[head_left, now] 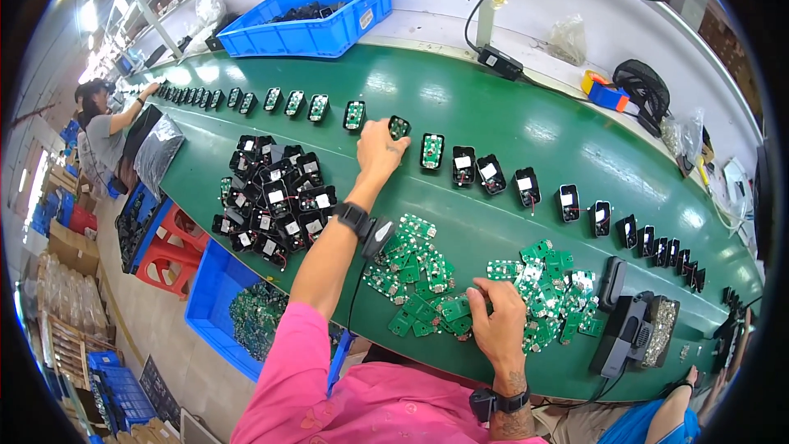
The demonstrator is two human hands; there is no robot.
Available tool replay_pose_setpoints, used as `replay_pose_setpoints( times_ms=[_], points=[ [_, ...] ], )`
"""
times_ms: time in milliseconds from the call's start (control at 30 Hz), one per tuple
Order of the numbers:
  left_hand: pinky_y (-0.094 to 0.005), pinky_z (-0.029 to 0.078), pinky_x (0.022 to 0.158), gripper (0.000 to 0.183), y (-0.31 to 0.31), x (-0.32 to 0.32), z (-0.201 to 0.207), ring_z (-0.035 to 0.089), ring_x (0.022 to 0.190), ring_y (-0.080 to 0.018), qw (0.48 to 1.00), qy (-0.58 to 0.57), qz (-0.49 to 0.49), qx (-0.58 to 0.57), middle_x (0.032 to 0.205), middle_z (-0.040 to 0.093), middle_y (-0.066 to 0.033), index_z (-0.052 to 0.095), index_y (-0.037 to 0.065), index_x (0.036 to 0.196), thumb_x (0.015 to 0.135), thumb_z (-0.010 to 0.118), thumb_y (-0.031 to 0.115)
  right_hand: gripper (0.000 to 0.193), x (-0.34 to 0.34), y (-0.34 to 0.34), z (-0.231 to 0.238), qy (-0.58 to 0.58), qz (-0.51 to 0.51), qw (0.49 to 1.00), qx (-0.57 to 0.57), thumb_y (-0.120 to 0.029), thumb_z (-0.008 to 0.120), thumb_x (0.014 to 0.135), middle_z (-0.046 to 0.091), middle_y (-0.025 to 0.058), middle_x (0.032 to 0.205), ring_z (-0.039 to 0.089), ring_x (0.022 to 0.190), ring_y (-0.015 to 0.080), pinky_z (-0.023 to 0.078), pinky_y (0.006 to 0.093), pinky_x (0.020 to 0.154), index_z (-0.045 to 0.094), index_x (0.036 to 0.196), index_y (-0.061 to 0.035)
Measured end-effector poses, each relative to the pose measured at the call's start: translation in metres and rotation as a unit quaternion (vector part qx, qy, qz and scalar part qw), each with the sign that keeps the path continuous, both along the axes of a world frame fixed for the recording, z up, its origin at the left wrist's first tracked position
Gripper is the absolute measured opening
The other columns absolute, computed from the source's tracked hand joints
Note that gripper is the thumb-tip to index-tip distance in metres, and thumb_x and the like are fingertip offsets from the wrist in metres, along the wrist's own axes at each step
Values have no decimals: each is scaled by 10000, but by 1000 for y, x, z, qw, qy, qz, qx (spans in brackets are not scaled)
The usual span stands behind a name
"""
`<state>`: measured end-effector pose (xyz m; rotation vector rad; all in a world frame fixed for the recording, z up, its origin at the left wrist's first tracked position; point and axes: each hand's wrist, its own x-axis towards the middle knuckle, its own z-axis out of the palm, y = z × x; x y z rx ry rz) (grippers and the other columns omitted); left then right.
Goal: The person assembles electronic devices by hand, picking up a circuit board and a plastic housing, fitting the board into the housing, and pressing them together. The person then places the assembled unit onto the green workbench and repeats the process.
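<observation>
My left hand (pixel 380 148) reaches across the green bench, its fingers closed on a tilted black plastic case (pixel 399 127) with a green board inside. Beside it in the same row stand a case with a green board (pixel 354 115) on the left and another filled case (pixel 431 150) on the right. Nearer me, my right hand (pixel 500 321) hovers low between two heaps, fingers curled; what they hold, if anything, is hidden. Loose green circuit boards lie in a left heap (pixel 423 275) by its thumb and a right heap (pixel 559 292) beside its fingers.
Black cases (pixel 275 197) are piled at the left. More cases (pixel 569 203) continue the row rightward. A blue bin (pixel 341 29) stands at the back; another blue bin (pixel 214 300) with boards sits below the bench edge. A black device (pixel 625 333) lies right. A co-worker (pixel 103 127) works far left.
</observation>
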<state>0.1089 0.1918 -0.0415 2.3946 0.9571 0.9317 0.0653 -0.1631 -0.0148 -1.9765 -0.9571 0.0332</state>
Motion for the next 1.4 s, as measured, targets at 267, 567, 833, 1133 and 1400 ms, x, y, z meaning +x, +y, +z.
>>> replay_pose_setpoints(
  times_ms=[267, 567, 833, 1133, 1400],
  points=[
    [-538, 522, 871, 617, 18, 17, 30, 643, 1021, -462, 991, 99, 90, -10, 1289, 523, -274, 476, -55, 1307, 878, 720, 315, 151, 6, -7, 0, -1, -7, 1000, 4, -69, 704, 860, 647, 123, 792, 615, 722, 263, 492, 371, 660, 683, 985, 13],
    [-507, 533, 855, 566, 78, 16, 6, 659, 1014, -439, 962, 172, 181, -111, 1158, 626, -233, 577, 15, 1280, 825, 771, 290, 156, 16, -11, 3, 34, -12, 999, 3, -57, 717, 845, 648, 129, 789, 604, 715, 291, 481, 394, 653, 677, 975, 19],
    [-310, 606, 803, 501, -14, 5, 64, 663, 971, -171, 944, -308, -87, -86, 1253, 593, -125, 544, -4, 1311, 851, 745, 12, 143, 24, -14, 2, 33, -2, 999, 19, -48, 702, 849, 642, 118, 770, 604, 682, 255, 480, 363, 622, 683, 974, 21],
    [-323, 606, 901, 531, -54, -18, 92, 649, 1102, -227, 899, -396, -184, -5, 1466, 439, -187, 450, -6, 1340, 892, 730, 49, 141, 19, -13, 2, 56, 15, 998, 35, -39, 700, 844, 636, 120, 751, 601, 682, 264, 478, 370, 627, 684, 972, 19],
    [-282, 545, 693, 492, -33, -9, 88, 697, 823, -157, 979, -179, 9, 99, 1046, 709, -155, 642, -51, 1162, 813, 822, 247, 137, 21, -20, 5, 43, -10, 998, 44, -48, 710, 840, 640, 119, 744, 604, 698, 277, 478, 382, 648, 689, 963, 9]
  ],
)
